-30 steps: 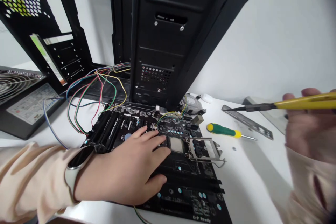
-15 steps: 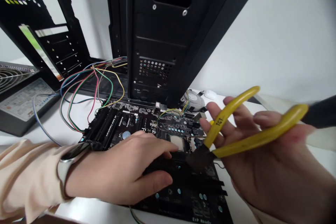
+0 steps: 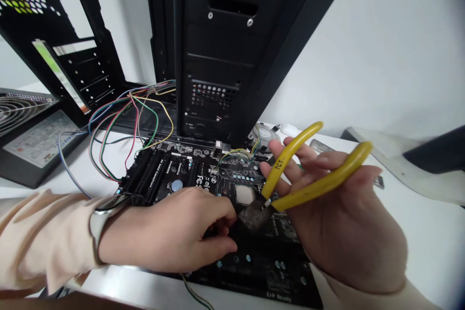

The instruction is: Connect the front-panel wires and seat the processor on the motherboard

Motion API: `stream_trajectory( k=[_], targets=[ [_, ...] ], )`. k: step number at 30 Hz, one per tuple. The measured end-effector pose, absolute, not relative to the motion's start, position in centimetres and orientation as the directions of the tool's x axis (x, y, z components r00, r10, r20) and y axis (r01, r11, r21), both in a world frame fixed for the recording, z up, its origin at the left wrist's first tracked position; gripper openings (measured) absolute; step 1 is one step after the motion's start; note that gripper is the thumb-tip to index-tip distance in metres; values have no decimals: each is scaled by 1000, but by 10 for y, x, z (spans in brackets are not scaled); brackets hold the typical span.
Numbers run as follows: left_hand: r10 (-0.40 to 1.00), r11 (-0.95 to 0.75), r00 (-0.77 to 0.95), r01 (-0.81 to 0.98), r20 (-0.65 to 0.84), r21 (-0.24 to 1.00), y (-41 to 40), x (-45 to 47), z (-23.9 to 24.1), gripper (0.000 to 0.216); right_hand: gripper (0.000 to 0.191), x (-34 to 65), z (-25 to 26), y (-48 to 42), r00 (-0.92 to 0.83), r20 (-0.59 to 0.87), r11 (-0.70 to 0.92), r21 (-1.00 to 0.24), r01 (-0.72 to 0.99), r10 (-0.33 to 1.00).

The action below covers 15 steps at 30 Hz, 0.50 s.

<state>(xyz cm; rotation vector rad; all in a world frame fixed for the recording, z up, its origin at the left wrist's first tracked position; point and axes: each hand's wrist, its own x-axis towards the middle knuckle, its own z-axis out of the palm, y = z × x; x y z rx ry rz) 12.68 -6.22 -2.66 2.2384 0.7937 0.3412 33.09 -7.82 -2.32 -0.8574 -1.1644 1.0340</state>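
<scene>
Left hand (image 3: 170,232) curled on the black motherboard (image 3: 261,271), grip unclear; right hand (image 3: 345,227) closed around yellow-handled pliers (image 3: 286,157), their tips just beside the left fingers (image 3: 227,213), above the board.

White desk (image 3: 428,252), black mobo (image 3: 279,276) flat on top, PSU (image 3: 39,143) at left, PC case (image 3: 214,43) behind

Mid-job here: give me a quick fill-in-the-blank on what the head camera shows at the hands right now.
The yellow handles in the right hand belong to a pair of ____.
The left hand is on a black computer ____.
A white watch is worn on the ____ wrist.
The letters printed on one yellow handle read ____.

Missing words: pliers; motherboard; left; TCT.
</scene>
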Motion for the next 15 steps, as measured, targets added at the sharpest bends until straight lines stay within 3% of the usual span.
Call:
stream_trajectory(
  k=[8,15],
  targets=[
    [786,-454,614,490,75,744,-59,128,-28,5,20,341,-23,-86,154,375,388,-919,-70,914],
    [819,-429,565,496,94,755,-60,128,-37,12,23,349,-28,-81,59,265,271,-952,-143,962]
  ],
)
